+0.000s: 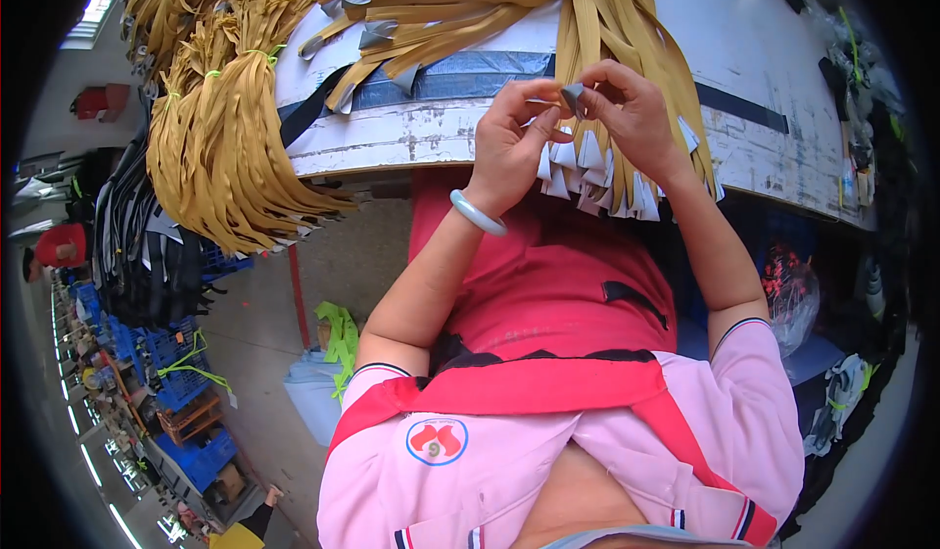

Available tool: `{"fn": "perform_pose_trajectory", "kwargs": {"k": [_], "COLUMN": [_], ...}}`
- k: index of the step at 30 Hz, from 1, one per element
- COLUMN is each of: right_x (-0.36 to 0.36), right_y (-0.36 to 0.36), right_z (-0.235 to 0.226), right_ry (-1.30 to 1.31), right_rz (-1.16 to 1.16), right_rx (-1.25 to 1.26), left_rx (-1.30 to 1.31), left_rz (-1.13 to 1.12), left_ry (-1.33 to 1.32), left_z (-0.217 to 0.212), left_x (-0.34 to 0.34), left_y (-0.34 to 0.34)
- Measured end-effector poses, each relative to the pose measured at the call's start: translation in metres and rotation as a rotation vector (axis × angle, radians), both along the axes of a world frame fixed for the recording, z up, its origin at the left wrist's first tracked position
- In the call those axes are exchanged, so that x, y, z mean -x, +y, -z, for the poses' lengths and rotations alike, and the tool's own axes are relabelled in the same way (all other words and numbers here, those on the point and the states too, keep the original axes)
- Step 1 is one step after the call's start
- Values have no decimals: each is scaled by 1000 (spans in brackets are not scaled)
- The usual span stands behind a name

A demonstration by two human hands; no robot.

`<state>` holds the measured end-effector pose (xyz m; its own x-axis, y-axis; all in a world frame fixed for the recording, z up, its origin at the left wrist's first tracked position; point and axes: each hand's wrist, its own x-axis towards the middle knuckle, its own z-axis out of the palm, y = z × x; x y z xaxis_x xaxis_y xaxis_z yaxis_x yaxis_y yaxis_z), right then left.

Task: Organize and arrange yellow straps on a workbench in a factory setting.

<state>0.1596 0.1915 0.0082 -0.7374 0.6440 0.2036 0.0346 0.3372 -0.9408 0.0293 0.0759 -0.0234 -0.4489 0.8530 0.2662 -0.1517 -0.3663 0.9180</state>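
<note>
My left hand [514, 143], with a pale bangle at its wrist, and my right hand [636, 123] meet above the table's near edge. Between their fingertips is a small grey tab [573, 97] at the end of a tan strip that looks like zipper tape. Both hands are closed in a pinch there; the fingers partly hide the strip. Beneath them a bundle of tan strips [612, 10] runs toward me, its white-tabbed ends [590, 152] hanging over the edge. More tan strips with grey tabs [460, 25] lie to the left of it.
Thick tied bundles of tan strips [220, 147] hang over the worn white table [764, 49] at its left. Black strips [147, 255] hang beyond them. Blue crates [176, 363] stand on the floor at left. Clear plastic bags [791, 299] are at right below the table.
</note>
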Motion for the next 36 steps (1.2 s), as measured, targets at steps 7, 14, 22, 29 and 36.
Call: {"fn": "perform_pose_trajectory", "kwargs": {"k": [7, 14, 22, 29, 36], "right_x": [-10, -16, -65, -125, -149], "right_y": [-8, -1, 32, 27, 13], "right_z": [-3, -6, 1, -5, 3], "right_ry": [47, -76, -103, -429, -921], "right_rz": [-87, -47, 216, 389, 322], "right_rx": [335, 281, 186, -174, -224], "left_rx": [75, 43, 59, 367, 306], "left_rz": [49, 46, -536, -115, 111], "left_ry": [526, 681, 80, 350, 378], "left_z": [-13, -8, -23, 16, 15], "left_x": [36, 20, 135, 101, 30], "left_y": [-9, -9, -31, -63, -39]}}
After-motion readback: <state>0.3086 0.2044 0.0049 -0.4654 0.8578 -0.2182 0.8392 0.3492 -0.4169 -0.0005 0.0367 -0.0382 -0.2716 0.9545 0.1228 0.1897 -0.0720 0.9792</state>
